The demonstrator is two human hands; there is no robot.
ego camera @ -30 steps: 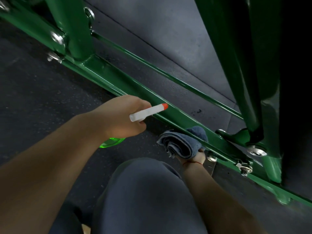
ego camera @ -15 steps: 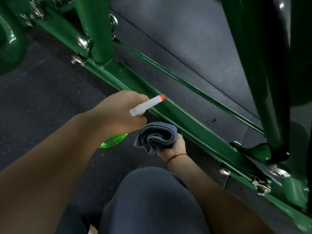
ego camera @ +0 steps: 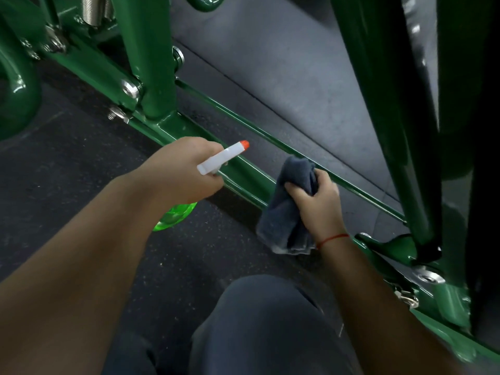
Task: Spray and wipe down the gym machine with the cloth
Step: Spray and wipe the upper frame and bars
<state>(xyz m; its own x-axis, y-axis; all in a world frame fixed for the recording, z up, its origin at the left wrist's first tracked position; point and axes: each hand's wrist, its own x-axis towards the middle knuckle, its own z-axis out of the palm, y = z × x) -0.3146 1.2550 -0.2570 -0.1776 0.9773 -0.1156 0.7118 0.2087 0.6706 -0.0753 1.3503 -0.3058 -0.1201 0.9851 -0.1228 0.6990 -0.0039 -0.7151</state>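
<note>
My left hand point(ego camera: 184, 171) clasps the bottle point(ego camera: 173, 219) neck, probably light, rigid; right hand point(ego camera: 316, 204), at 3 o'clock, bunches soft cloth point(ego camera: 281, 220).

1. Light was dim and even; the floor point(ego camera: 67, 185) lay darkest toward 9 o'clock, greyer at 12.
2. Glare streaked the green frame point(ego camera: 251, 171) and its bolts point(ego camera: 130, 89).
3. Wide-angle distortion bent the uprights point(ego camera: 378, 104) at 3 o'clock, where blur softened edges.

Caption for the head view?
The left hand aims a spray bottle at the green base rail while the right hand grips a grey cloth over it.
</note>
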